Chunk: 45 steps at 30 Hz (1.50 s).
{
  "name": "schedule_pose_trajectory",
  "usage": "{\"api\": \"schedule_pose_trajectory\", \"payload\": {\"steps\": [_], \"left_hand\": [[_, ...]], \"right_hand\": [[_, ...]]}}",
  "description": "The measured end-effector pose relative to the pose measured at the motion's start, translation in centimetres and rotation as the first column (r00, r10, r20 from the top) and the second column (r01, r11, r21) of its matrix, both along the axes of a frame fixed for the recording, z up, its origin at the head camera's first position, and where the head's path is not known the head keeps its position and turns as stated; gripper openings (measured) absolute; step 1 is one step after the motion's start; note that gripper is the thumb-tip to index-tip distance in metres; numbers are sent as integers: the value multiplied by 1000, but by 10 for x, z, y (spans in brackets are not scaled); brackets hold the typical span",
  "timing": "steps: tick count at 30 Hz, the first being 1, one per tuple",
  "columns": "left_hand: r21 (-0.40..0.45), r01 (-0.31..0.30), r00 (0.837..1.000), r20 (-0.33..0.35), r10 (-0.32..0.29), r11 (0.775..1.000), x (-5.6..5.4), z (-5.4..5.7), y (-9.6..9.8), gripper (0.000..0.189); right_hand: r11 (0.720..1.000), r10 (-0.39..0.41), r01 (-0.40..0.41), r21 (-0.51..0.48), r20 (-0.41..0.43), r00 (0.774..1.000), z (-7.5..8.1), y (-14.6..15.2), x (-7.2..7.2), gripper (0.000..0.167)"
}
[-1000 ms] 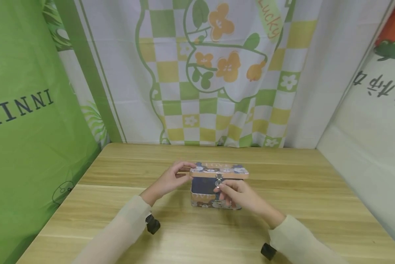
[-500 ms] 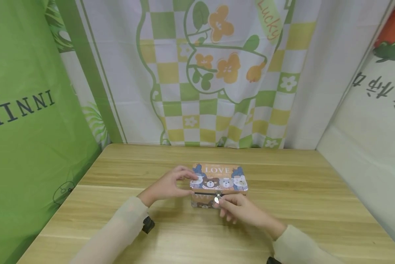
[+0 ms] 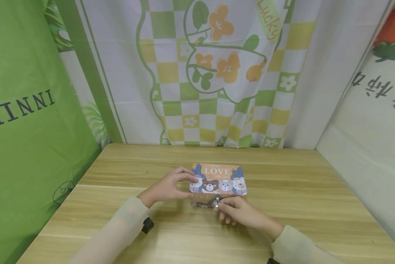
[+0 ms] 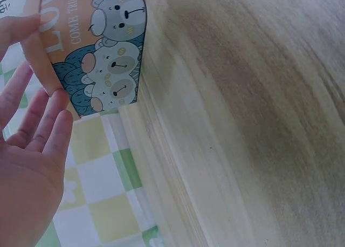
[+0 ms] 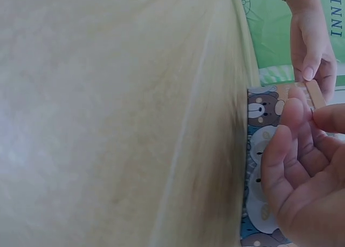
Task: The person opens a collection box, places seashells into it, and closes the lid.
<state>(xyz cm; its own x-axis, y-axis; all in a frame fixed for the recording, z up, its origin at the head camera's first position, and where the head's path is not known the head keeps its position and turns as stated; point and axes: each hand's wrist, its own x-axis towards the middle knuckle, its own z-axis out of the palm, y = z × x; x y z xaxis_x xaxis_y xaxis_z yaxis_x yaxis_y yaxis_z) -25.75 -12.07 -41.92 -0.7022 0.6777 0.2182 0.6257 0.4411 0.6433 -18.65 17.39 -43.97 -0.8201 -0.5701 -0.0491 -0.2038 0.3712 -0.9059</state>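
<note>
A small tin box (image 3: 218,171) with a hinged lid, printed with bears and the word LOVE, stands on the wooden table, lid down. My left hand (image 3: 164,187) holds its left end, thumb at the front corner, other fingertips along the side and lid edge. In the left wrist view those fingertips touch the side of the printed box (image 4: 119,69). At the front, the thumb and index finger of my right hand (image 3: 248,213) pinch the metal clasp (image 3: 216,202). The right hand (image 5: 307,187) covers much of the box front in the right wrist view.
The wooden table (image 3: 293,183) extends around the box on all sides. Behind it hangs a checked, flowered curtain (image 3: 214,110); a green cloth (image 3: 29,146) is at the left and a white one (image 3: 365,139) at the right.
The lid, raised one second ago with the dark inside showing, has come down onto the box. My right hand has moved down with the clasp; my left hand has shifted slightly downward along the left end.
</note>
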Motion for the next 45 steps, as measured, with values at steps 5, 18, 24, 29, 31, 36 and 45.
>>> {"api": "schedule_pose_trajectory", "payload": {"steps": [5,18,24,29,31,36,45], "left_hand": [[-33,2,1000,-2,-2,999,0,0,0,42],[-80,5,1000,7,-5,997,-2,4,1,40],[-88,9,1000,3,-8,996,-1,5,1,40],[-85,10,1000,-9,-11,996,-2,5,1,39],[-83,11,1000,-13,-12,996,-2,5,1,39],[-81,14,1000,-12,-15,997,-2,5,1,39],[-78,13,1000,2,-13,997,-3,4,0,40]], "right_hand": [[999,-27,28,-20,72,997,-4,-3,1,33],[991,-120,130,-35,213,970,-10,-13,4,40],[987,-142,155,-36,245,959,-11,-15,4,42],[988,-135,148,-40,238,962,-9,-16,4,44],[989,-131,145,-40,234,963,-9,-16,4,44],[989,-127,141,-42,243,962,-9,-16,3,44],[996,-69,78,-34,215,974,0,-9,4,45]]}}
